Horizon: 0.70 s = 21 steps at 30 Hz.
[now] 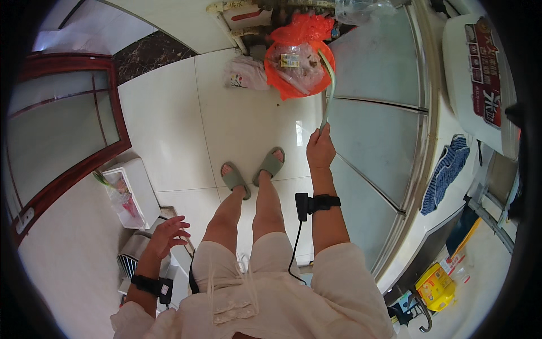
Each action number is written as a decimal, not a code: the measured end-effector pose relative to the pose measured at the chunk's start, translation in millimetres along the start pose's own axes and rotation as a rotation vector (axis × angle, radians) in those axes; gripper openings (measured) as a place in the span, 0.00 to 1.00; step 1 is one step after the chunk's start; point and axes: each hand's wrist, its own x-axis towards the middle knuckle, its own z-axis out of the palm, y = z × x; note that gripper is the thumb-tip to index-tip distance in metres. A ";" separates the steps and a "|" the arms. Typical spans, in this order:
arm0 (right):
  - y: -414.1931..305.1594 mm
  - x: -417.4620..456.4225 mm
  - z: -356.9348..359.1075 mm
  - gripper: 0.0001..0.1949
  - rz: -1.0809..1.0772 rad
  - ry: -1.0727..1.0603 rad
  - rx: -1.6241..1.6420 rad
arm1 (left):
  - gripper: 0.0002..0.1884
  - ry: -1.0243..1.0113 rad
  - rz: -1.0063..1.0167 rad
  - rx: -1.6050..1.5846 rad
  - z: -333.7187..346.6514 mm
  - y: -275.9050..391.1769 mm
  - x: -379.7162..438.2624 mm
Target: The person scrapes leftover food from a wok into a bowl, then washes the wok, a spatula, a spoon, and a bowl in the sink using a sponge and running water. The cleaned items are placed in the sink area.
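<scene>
My right hand (321,148) is closed around one end of a long, pale green, curved strip (332,91), which may be a plant stalk or a tool handle. The strip's far end lies over a round bin lined with a red plastic bag (271,76). Inside the bin is clear plastic packaging (292,74) with a printed label and brown scraps. My left hand (169,235) is raised at the lower left, its fingers apart and holding nothing. Each forearm wears a black strapped device.
A pale bag (245,74) lies left of the bin, below pipes (233,31). Glass-fronted cabinets (372,123) stand at the right, under a counter with a blue cloth (446,176). At the left are a white foam box (149,190) and a red-framed door (123,123).
</scene>
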 end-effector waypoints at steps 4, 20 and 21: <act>-3.7 -1.8 -2.7 0.20 -0.064 0.077 0.116 | 0.23 0.008 0.031 0.027 -2.6 23.2 10.2; -10.2 6.2 -38.1 0.14 0.140 0.160 0.332 | 0.21 0.085 -0.046 0.047 1.0 13.6 8.0; -7.3 12.8 -21.6 0.14 0.213 0.108 0.302 | 0.21 0.109 -0.050 0.042 0.1 11.4 9.7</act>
